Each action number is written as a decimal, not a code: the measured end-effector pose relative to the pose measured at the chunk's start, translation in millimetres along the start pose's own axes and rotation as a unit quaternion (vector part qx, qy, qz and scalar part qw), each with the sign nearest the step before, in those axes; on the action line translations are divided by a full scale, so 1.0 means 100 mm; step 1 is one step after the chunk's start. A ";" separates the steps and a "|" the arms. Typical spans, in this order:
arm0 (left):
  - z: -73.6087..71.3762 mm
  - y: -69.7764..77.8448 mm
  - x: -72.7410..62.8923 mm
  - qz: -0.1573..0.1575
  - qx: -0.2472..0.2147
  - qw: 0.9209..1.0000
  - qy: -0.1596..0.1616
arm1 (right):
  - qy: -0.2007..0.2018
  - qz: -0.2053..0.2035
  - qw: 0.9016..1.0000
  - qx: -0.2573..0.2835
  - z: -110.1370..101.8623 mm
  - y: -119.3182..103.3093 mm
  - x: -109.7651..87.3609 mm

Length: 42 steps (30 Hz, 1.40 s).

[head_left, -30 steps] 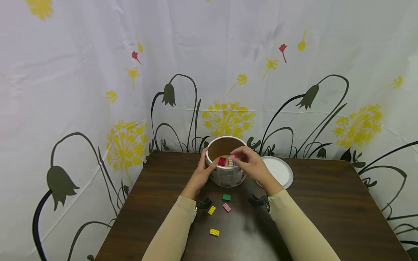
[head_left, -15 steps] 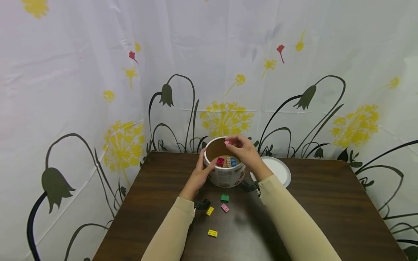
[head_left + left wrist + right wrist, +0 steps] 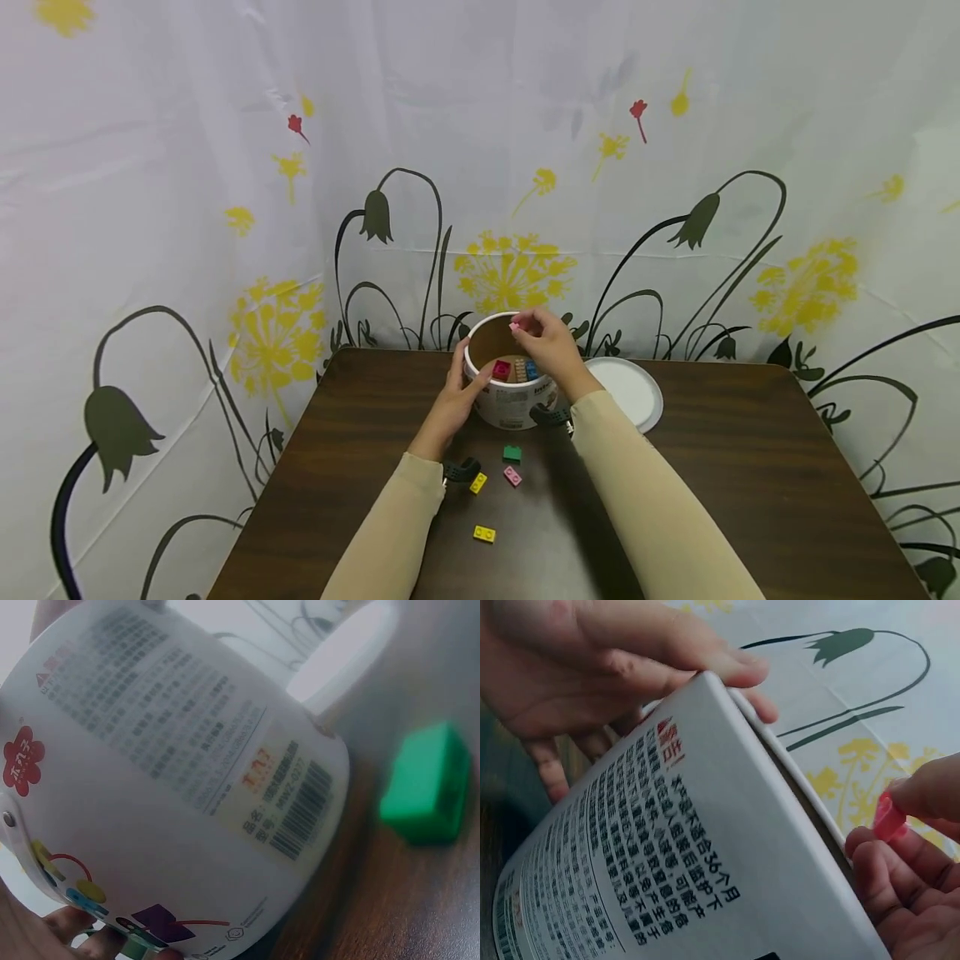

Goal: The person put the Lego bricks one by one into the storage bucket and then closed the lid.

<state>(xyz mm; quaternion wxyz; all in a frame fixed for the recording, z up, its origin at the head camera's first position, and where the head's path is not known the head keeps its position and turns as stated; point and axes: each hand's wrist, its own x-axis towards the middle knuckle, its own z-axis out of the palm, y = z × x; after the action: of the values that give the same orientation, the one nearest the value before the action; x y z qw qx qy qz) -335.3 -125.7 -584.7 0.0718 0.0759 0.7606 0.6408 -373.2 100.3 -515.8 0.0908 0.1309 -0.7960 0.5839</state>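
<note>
A white, printed round bucket (image 3: pixel 510 408) stands open toward the back of the table, tilted slightly toward me. My left hand (image 3: pixel 452 402) grips its left side, with the thumb over the near rim; the right wrist view shows those fingers (image 3: pixel 615 667) spread along the wall. My right hand (image 3: pixel 551 343) is over the bucket's right side. Between its thumb and fingers it pinches a small pink toy brick (image 3: pixel 889 817), just above the rim. Inside the bucket lie a dark red brick (image 3: pixel 502 370), a pale studded brick (image 3: pixel 521 371) and a blue brick (image 3: pixel 531 369).
On the dark wooden table in front of the bucket lie a green brick (image 3: pixel 512 454), a pink brick (image 3: pixel 512 476) and two yellow bricks, one nearer (image 3: pixel 484 534). A round white lid (image 3: pixel 633 392) lies right of the bucket. A flower-patterned curtain (image 3: pixel 510 150) hangs behind.
My right hand has risen from low in the bucket to its far right rim, still pinching the pink brick, which uncovers the blue brick inside. The left hand keeps its hold on the bucket.
</note>
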 end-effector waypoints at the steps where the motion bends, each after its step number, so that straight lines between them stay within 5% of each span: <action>1: 0.00 0.00 0.00 -0.003 0.002 1.000 0.000 | -0.003 0.004 1.000 -0.008 -0.01 -0.01 0.00; 23: -0.01 0.03 -0.02 -0.002 0.008 1.000 -0.006 | -0.087 0.043 0.995 -0.005 0.00 -0.07 -0.03; 42: 0.01 0.00 -0.01 -0.002 0.005 1.000 -0.001 | -0.106 0.035 0.994 0.013 -0.02 -0.06 -0.05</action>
<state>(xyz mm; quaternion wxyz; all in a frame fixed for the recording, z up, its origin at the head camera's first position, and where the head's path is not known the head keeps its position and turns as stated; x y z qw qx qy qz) -333.9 -124.9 -584.9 0.0731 0.0753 0.7638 0.6368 -367.0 101.3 -511.4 -0.0164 0.1649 -0.7976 0.5800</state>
